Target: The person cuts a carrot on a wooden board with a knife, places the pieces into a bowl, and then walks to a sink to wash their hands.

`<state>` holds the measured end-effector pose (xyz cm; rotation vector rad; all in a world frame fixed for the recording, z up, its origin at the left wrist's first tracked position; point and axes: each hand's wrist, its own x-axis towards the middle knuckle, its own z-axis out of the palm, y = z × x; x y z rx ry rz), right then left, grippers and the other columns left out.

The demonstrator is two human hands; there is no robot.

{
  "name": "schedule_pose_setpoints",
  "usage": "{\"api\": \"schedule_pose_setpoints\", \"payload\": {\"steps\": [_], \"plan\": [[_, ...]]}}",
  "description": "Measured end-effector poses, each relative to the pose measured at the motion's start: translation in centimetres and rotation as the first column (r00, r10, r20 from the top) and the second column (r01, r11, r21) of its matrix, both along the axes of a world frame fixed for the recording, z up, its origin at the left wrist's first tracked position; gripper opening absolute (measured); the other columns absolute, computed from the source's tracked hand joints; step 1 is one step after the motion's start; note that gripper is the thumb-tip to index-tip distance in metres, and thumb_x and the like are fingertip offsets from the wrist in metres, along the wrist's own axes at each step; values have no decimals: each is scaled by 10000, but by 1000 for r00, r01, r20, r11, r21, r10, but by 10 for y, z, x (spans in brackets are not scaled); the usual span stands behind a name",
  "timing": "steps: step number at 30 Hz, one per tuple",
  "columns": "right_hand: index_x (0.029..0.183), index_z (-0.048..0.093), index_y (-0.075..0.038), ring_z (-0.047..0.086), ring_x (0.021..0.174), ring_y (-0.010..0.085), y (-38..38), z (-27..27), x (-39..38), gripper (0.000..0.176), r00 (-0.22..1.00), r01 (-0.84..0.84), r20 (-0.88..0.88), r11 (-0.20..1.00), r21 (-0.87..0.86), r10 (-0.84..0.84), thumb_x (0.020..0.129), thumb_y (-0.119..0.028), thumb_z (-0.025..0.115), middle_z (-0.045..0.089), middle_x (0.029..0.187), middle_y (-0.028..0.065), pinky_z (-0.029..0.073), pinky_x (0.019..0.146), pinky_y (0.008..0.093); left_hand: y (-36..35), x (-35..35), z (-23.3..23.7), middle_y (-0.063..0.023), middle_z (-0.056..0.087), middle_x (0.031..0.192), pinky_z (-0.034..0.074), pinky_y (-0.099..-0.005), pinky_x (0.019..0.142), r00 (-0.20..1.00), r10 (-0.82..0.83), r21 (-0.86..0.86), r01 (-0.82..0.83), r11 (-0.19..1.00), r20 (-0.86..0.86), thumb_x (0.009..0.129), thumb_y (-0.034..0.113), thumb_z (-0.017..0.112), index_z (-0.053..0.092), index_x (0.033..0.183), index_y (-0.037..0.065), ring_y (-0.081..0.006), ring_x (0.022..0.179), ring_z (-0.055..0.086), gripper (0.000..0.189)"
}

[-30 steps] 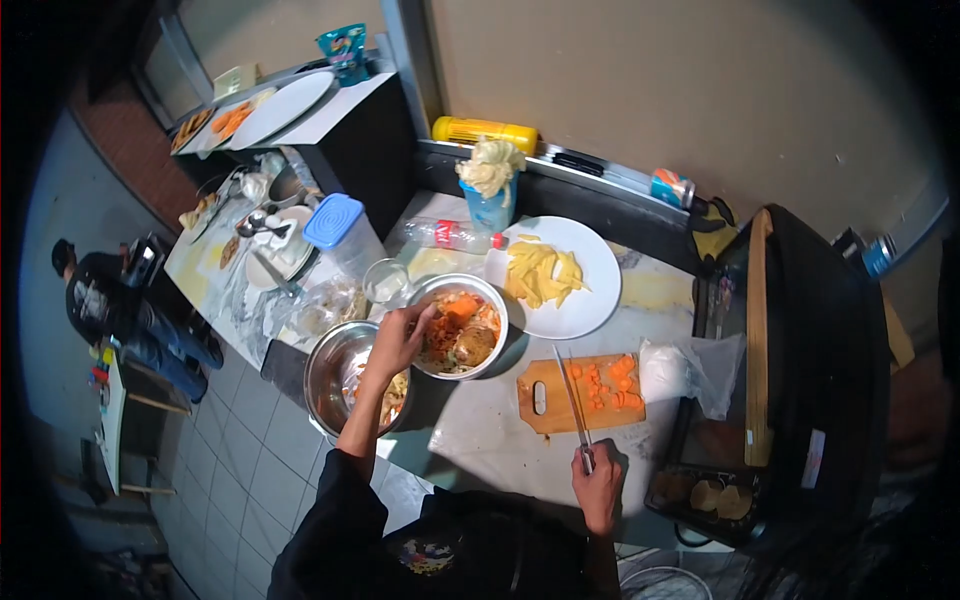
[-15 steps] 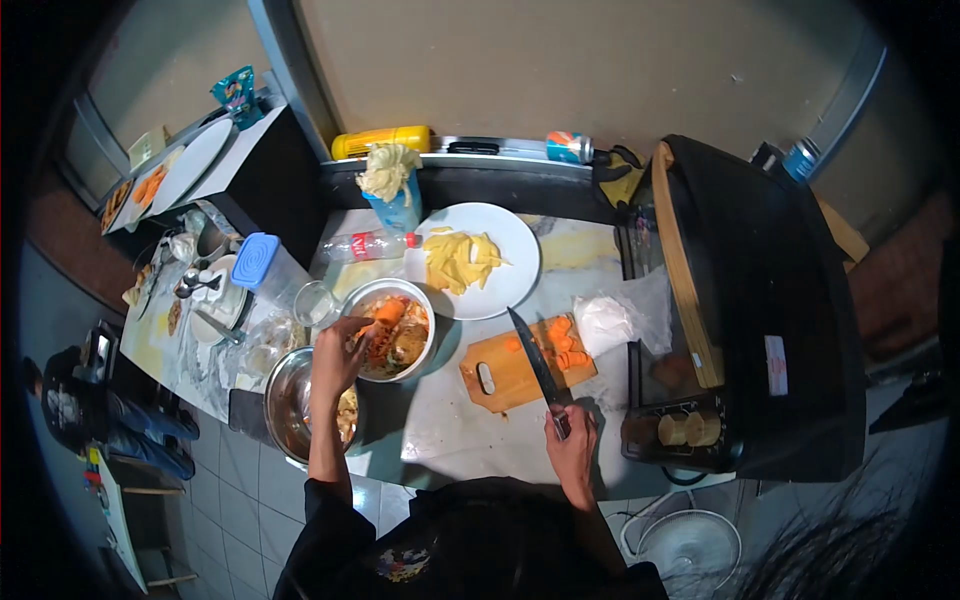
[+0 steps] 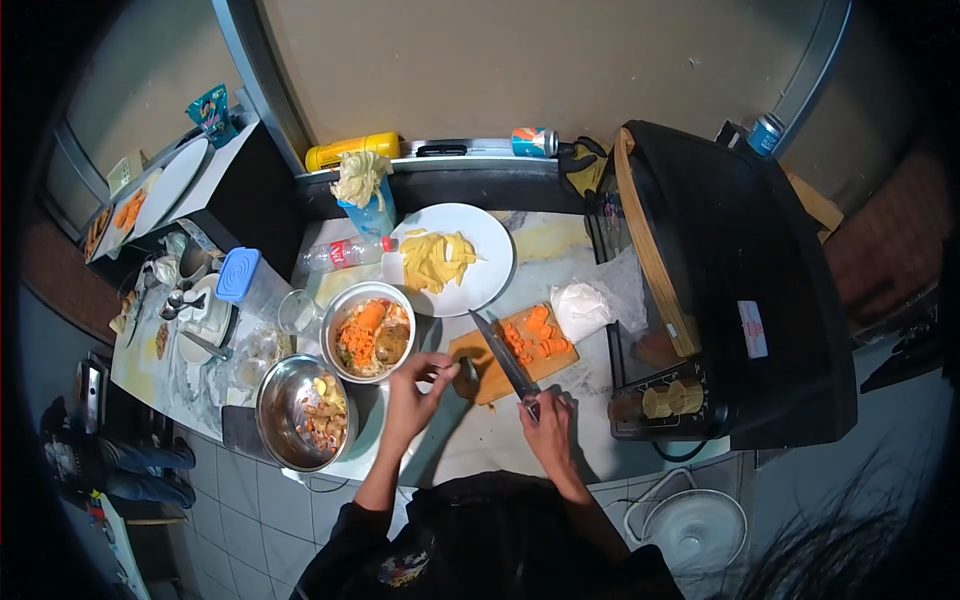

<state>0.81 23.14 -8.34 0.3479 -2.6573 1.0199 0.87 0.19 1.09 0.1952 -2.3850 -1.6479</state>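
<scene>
My right hand [image 3: 547, 420] is wrapped round the handle of a kitchen knife [image 3: 505, 357], its dark blade lying diagonally over a wooden cutting board [image 3: 475, 350]. Orange carrot pieces [image 3: 540, 335] lie on the board right of the blade. My left hand [image 3: 418, 395] hovers between the board and a white bowl [image 3: 328, 345], fingers loosely curved with a gap to the thumb and nothing visible in them. Inside the bowl are chopped carrot [image 3: 356, 338], a larger orange piece and a brown lump. A steel bowl [image 3: 275, 440] with peelings and scraps stands left of my left hand.
A white plate [image 3: 490, 250] with yellow strips sits behind the board. On the right are a white-filled plastic bag [image 3: 583, 308] and a black oven [image 3: 740, 290]. A plastic bottle [image 3: 340, 254], a glass [image 3: 297, 313] and a blue-lidded container [image 3: 250, 280] stand left. A person [image 3: 110, 465] is far left.
My left hand has moved from over the white bowl rightward to the board's handle end. More chopped carrot shows in the bowl. The knife remains in my right hand, and the view has shifted slightly.
</scene>
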Motion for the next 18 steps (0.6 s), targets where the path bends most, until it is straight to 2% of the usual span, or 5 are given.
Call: {"api": "schedule_pose_setpoints", "payload": {"steps": [4,6,11,14,18], "plan": [[910,564,-56,576,892,342,-7,2,3,235,992,-84,99,992,96,74,818,-189,735,616,863,125,411,804,496,10,4,-23,-139,706,904,518,-318,718,993,-102,-63,99,993,-52,874,89,715,721,903,-31,-219,800,665,124],[930,570,-47,567,913,328,-10,4,3,260,990,-111,114,970,217,88,825,-229,724,602,902,134,404,810,475,15,10,-21,-153,704,893,512,-348,711,984,-127,4,127,992,126,880,117,715,734,867,-27,-248,804,663,146],[966,574,-26,561,913,333,-18,11,1,301,990,-89,129,950,299,52,819,-241,725,592,919,148,406,816,466,24,33,-35,-114,672,986,538,-318,786,973,-154,24,152,988,172,871,48,708,701,1094,23,-186,908,655,224],[999,570,-23,561,928,337,-22,15,-3,329,991,-67,129,941,333,25,816,-245,730,595,938,155,412,820,468,29,49,-49,-109,662,1011,542,-274,724,994,-58,162,42,986,95,812,-17,736,692,1115,13,-173,819,660,307],[1049,561,-19,548,992,341,-27,26,-12,363,993,-79,110,937,339,43,815,-239,730,583,990,161,414,841,485,28,76,-47,-79,652,1057,539,-278,739,973,28,168,-68,983,228,809,-38,746,674,1145,27,-136,821,659,349]]}}
